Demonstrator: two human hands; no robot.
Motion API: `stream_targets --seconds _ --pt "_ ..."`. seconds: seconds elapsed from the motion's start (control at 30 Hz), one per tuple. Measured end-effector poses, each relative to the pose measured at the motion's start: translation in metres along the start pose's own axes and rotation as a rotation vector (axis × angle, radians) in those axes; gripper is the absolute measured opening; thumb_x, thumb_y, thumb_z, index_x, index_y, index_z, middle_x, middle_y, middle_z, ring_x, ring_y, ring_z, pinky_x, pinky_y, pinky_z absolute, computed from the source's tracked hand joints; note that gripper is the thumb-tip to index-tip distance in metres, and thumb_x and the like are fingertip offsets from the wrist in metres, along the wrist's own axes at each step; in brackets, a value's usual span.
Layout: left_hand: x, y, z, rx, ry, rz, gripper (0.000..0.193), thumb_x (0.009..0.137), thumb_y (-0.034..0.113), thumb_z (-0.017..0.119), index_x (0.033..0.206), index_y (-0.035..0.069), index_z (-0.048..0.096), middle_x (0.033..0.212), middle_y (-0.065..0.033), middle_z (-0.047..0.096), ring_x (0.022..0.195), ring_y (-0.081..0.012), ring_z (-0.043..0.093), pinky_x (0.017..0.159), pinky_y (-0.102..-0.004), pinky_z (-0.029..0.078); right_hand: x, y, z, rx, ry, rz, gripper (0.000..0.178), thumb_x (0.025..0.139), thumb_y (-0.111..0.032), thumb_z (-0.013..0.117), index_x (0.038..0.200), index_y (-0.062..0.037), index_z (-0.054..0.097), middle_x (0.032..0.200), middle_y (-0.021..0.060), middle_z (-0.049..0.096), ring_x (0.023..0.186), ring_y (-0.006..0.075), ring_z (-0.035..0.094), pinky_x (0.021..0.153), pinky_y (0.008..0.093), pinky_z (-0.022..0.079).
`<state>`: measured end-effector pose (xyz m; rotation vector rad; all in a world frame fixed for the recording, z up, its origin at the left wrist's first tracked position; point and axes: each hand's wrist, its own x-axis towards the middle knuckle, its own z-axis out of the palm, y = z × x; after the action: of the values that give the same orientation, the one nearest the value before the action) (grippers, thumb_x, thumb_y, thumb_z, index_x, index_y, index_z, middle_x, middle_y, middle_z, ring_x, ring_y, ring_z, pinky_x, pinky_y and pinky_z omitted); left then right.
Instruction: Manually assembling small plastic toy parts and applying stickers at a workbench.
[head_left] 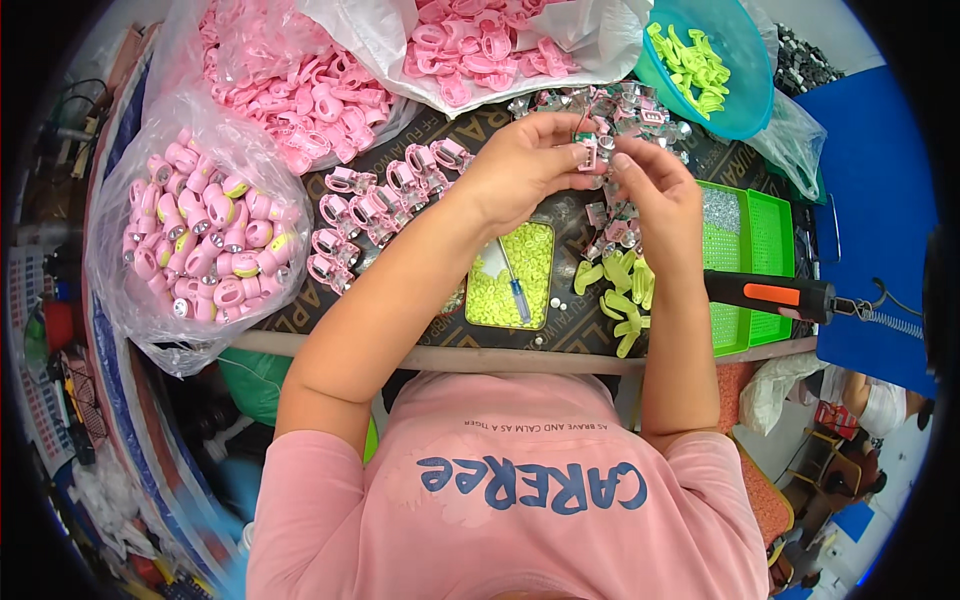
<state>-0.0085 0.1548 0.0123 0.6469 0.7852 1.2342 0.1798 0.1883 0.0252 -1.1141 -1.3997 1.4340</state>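
Above the far middle of the table, my left hand pinches a small electronic assembly with a green circuit board, a pale pink part and thin wires. My right hand is beside it, thumb and fingers closed at the assembly's right side; what lies between those fingertips is too small to tell. Under and behind both hands is a pile of similar clear and metal assemblies. Left of my left forearm, several pink half-shells with metal parts stand in rows. Yellow-green levers lie by my right forearm.
A tray of small yellow-green pieces holds a screwdriver. Clear bags contain pink torch-like bodies and pink shells. A teal bowl, green baskets and a black-and-orange tool handle on a coiled cord are at right.
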Motion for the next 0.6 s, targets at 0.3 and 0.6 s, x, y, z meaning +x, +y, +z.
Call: stream_targets --seconds 0.3,0.6 --pt "-0.047 0.026 -0.010 0.339 0.022 -0.067 0.043 0.099 0.010 0.068 0.139 -0.001 0.057 0.127 -0.0095 0.066 0.107 -0.0179 0.068 0.089 -0.0304 0.059 -0.013 0.013 0.025 0.102 -0.293 0.106 0.027 0.100 -0.010 0.067 0.122 0.0038 0.065 0.112 0.0057 0.071 0.101 0.0111 0.066 0.091 0.0248 0.051" --pt "-0.081 0.158 -0.217 1.974 0.694 0.263 0.032 0.083 0.012 0.069 0.114 0.009 0.074 0.103 -0.0184 0.075 0.098 -0.0349 0.073 0.086 -0.0439 0.057 -0.012 0.013 0.023 0.642 -0.276 0.140 0.016 0.106 -0.018 0.058 0.111 -0.0031 0.062 0.101 0.0076 0.064 0.093 0.0161 0.059 0.084 0.0333 0.049"
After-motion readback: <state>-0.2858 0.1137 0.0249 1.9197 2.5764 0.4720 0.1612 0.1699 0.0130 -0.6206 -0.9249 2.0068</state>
